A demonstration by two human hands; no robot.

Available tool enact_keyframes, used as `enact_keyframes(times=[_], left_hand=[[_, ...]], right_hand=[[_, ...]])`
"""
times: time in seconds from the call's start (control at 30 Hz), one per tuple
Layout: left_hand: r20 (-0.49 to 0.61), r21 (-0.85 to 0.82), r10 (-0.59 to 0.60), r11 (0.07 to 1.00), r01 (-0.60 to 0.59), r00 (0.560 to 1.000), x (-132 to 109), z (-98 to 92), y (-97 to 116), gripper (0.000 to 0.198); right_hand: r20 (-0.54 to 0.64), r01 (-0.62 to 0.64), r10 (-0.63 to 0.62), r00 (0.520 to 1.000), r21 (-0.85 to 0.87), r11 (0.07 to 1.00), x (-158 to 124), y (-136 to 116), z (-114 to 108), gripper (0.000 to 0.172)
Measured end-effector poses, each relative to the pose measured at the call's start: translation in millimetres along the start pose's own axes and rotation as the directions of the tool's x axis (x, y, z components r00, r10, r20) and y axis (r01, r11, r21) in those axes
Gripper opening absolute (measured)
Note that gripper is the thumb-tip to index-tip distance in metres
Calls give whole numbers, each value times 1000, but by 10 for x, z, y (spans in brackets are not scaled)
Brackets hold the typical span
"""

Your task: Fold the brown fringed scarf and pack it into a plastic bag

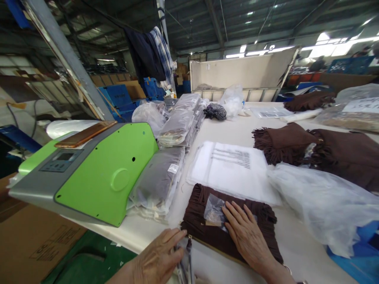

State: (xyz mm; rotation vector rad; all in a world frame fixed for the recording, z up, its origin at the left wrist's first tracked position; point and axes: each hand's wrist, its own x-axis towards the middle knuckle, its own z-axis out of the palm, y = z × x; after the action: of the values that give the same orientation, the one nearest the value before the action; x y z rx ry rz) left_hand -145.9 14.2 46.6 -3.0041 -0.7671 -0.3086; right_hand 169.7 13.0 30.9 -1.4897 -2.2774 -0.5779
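A dark brown fringed bag (195,215) lies flat on the table in front of me, its zipper edge toward me. My right hand (247,234) rests on the bag with fingers stretched out, its fingertips at a small clear plastic packet (213,211) on the bag's face. Beside the bag's near left corner is my left hand (160,254), thumb and fingers curled around a clear plastic piece with dark strips (185,262). The lower end of that piece runs out of view. A dark tassel-like zipper pull (188,241) hangs from the corner near the left fingertips.
A green and grey machine (118,173) with a phone (85,134) on top stands left. Next to it are stacks of bagged grey items (160,177). White plastic bags (227,161) lie beyond the brown bag. More brown fringed bags (287,142) and crumpled clear plastic (322,197) lie right.
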Motion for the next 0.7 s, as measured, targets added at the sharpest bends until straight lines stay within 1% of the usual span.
enact_keyframes(times=[0.1,0.17,0.23,0.3,0.33,0.37,0.4,0.43,0.47,0.5,0.53,0.57,0.6,0.67,0.7], left_hand=[[40,-42,92,995,-90,995,130,-174,-42,29],[48,-48,116,992,-114,992,179,-240,-69,29],[73,-84,132,988,-126,989,174,-274,-107,29],[103,-189,109,978,-88,989,133,-286,-159,29],[98,-269,76,962,-47,992,115,-287,-185,29],[69,-353,21,936,5,997,107,-286,-208,30],[30,-430,-62,900,68,998,118,-284,-223,31],[-3,-493,-164,858,141,986,152,-279,-228,31],[-14,-539,-275,812,224,961,210,-272,-223,29],[-10,-560,-375,770,306,927,290,-260,-208,26],[4,-557,-453,740,378,891,388,-241,-186,23],[10,-527,-498,734,428,867,495,-213,-158,20],[-13,-459,-506,769,444,863,603,-174,-128,19],[-120,-240,-440,883,404,890,792,-63,-67,22],[-170,-124,-397,917,380,902,861,4,-39,25]], right_hand=[[-2,-2,2,1000,-8,1000,0,-12,-4,38],[-2,-2,2,1000,-10,1000,0,-15,-5,38],[1,-6,6,1000,-6,1000,1,-13,-6,38],[3,-13,13,1000,-1,1000,4,-9,-9,38],[2,-17,17,1000,2,1000,7,-7,-10,38],[-1,-21,21,1000,6,1000,9,-5,-12,38],[-3,-22,22,1000,10,1000,12,-4,-14,38],[-8,-23,23,1000,15,1000,14,-5,-17,38],[-14,-25,25,1000,20,999,15,-8,-21,38],[-19,-25,26,999,26,999,15,-13,-25,38],[-18,-29,30,999,37,999,16,-20,-31,38],[-12,-37,38,999,56,998,16,-28,-37,36],[-4,-52,53,999,82,995,17,-37,-45,33],[4,-89,90,996,146,985,22,-53,-59,27],[3,-106,108,994,175,979,26,-57,-66,24]])
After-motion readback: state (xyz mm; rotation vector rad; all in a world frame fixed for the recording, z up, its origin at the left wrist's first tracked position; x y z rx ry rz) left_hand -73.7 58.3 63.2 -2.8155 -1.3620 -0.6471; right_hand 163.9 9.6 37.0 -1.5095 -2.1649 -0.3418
